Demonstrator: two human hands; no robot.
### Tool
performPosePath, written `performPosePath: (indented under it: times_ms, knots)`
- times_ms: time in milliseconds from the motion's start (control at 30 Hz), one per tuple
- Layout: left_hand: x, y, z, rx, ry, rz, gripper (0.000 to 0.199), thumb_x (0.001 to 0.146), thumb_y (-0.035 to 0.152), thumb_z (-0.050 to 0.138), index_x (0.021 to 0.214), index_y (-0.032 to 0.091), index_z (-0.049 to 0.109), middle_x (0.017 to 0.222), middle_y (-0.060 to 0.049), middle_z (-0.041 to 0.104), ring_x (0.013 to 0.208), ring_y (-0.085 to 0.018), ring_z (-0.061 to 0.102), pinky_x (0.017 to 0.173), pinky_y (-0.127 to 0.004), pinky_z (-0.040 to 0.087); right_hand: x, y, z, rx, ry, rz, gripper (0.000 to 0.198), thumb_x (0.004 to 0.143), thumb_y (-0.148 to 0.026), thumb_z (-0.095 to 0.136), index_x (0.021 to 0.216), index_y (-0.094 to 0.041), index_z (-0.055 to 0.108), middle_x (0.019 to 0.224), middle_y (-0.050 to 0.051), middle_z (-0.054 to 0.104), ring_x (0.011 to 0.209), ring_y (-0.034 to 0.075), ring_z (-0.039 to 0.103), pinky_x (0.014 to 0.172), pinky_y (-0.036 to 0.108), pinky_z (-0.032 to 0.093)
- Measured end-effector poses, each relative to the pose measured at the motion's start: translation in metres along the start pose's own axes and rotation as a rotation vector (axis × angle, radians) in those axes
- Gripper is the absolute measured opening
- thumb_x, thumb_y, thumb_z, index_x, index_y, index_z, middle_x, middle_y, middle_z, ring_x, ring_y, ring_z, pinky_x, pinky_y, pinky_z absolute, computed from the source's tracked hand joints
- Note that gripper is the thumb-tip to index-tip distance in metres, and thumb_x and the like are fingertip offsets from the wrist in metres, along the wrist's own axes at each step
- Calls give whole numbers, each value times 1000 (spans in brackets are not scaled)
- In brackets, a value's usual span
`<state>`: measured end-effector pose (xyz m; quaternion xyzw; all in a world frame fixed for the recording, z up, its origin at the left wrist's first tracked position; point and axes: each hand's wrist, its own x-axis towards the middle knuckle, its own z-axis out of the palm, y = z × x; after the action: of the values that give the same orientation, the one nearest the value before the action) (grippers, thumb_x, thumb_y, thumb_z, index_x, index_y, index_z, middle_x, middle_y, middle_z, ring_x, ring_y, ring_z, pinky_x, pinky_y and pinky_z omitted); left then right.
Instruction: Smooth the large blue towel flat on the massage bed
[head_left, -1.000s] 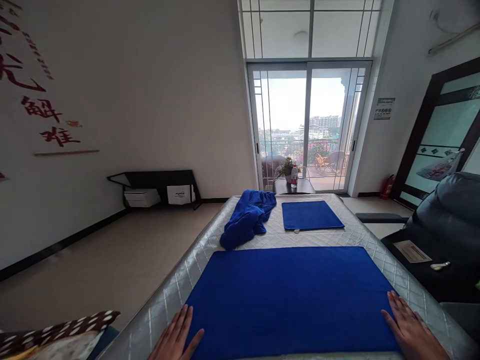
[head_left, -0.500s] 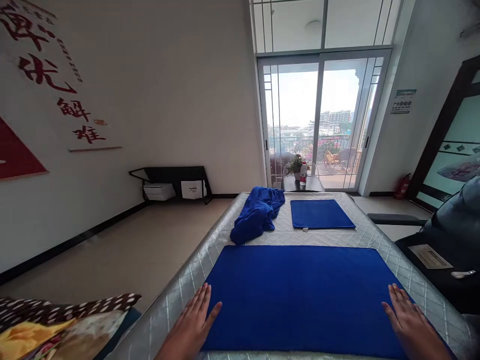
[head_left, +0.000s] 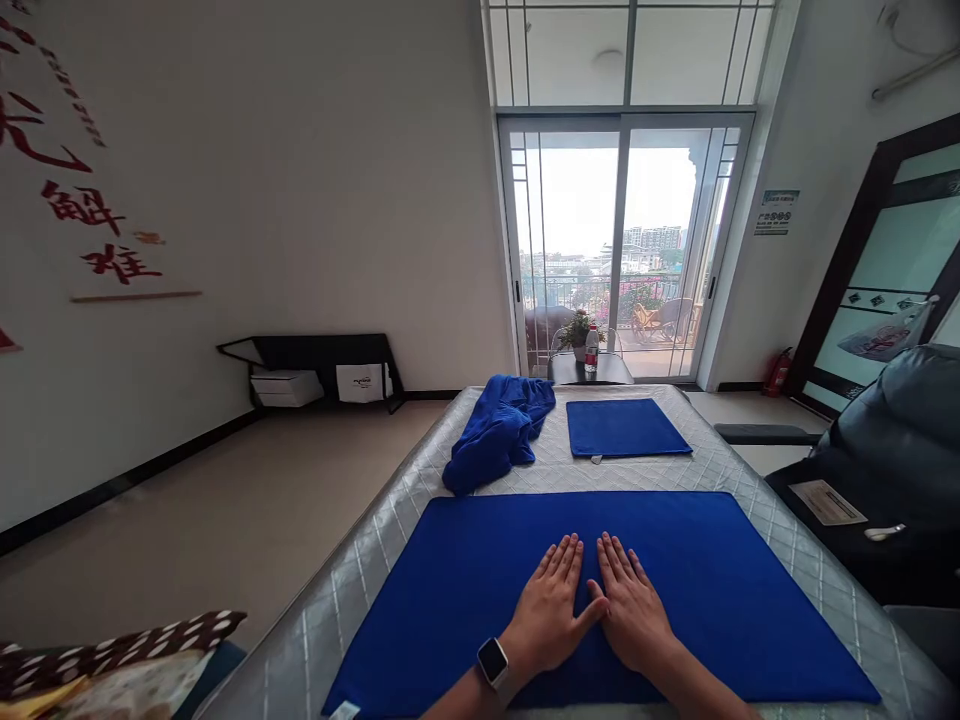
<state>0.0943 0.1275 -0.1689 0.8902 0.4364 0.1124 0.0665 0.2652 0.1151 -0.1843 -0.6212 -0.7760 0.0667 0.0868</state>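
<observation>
A large blue cloth (head_left: 720, 600) lies spread flat on the quilted mattress (head_left: 840, 600). Both hands rest on its middle, side by side. My left hand (head_left: 551, 605) lies flat with fingers stretched out, a smartwatch (head_left: 493, 662) on its wrist. My right hand (head_left: 628, 605) is flat too, and the two thumbs touch or overlap. Neither hand holds anything. Beyond them a smaller blue cloth (head_left: 628, 427) lies flat, with a white tag at its near edge. To its left sits a crumpled blue cloth (head_left: 499, 435). A white label shows at the large cloth's near left corner.
A dark armchair (head_left: 892, 470) bearing a card (head_left: 827, 502) stands on the right. Behind the mattress, a small table (head_left: 611, 371) carries a bottle (head_left: 591, 350) and a potted plant (head_left: 578, 335). Patterned fabrics (head_left: 112, 670) lie at lower left. A black rack (head_left: 322, 355) stands by the wall.
My hands have come inward from the left and right edges of the large blue cloth to its middle. The view has turned slightly right.
</observation>
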Motion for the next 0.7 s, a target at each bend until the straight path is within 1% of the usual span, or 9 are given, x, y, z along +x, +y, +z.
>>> performPosePath:
  times_ms: [133, 200, 233, 333, 433, 500, 533, 600, 700]
  knots:
    - [-5, -9, -3, 7, -19, -44, 75, 99, 62, 21, 156, 14, 17, 162, -10, 17, 149, -24, 13, 121, -46, 23, 0, 4, -3, 25, -22, 16, 69, 99, -54, 13, 154, -14, 20, 161, 4, 13, 149, 20, 7, 122, 41, 9]
    - [-15, -26, -6, 25, -27, -106, 75, 98, 63, 22, 155, 14, 18, 161, -10, 17, 149, -25, 14, 121, -47, 24, -3, 19, -5, 23, -21, 43, 69, 99, -55, 13, 154, -15, 19, 162, 3, 13, 149, 20, 8, 122, 42, 10]
    - [-24, -38, -9, 40, -25, -148, 76, 98, 63, 22, 155, 14, 17, 161, -10, 17, 149, -26, 15, 120, -47, 24, -6, 34, -5, 15, -13, 54, 69, 98, -56, 13, 154, -16, 19, 162, 2, 13, 149, 20, 8, 122, 42, 10]
    - [-65, -90, -16, 102, 8, -305, 77, 97, 65, 24, 156, 15, 14, 162, -9, 15, 148, -27, 16, 119, -50, 25, -24, 105, -2, -34, 58, 82, 71, 97, -58, 14, 155, -18, 19, 162, 1, 16, 149, 19, 12, 122, 42, 15]
    - [-116, -147, -20, 175, 40, -433, 78, 98, 64, 23, 155, 13, 13, 161, -12, 17, 148, -29, 19, 118, -53, 24, -50, 190, 3, -120, 198, 181, 77, 94, -59, 12, 151, -12, 33, 159, 10, 27, 147, 24, 20, 120, 48, 21]
    - [-145, -178, -18, 212, 68, -489, 78, 98, 62, 23, 155, 11, 11, 160, -15, 19, 147, -29, 21, 117, -51, 28, -64, 230, 2, -151, 251, 194, 78, 93, -56, 8, 146, -9, 43, 155, 14, 36, 145, 26, 26, 117, 50, 27]
    - [-156, -190, -16, 231, 83, -481, 76, 98, 61, 23, 155, 12, 12, 160, -15, 21, 147, -28, 23, 116, -50, 30, -70, 240, -1, -160, 276, 201, 76, 94, -53, 8, 145, -9, 44, 154, 15, 38, 145, 26, 27, 117, 49, 28]
    - [-170, -208, -11, 273, 108, -423, 67, 99, 56, 24, 155, 17, 21, 159, -12, 28, 145, -28, 28, 114, -49, 33, -74, 245, -9, -173, 323, 224, 71, 94, -48, 11, 145, -10, 44, 152, 14, 40, 144, 25, 30, 116, 46, 30]
    - [-165, -215, -8, 337, 164, -329, 54, 101, 46, 22, 149, 27, 39, 154, -9, 40, 143, -29, 34, 111, -52, 37, -65, 223, -24, -194, 378, 229, 65, 94, -45, 19, 148, -18, 42, 154, 10, 40, 143, 25, 32, 116, 45, 31]
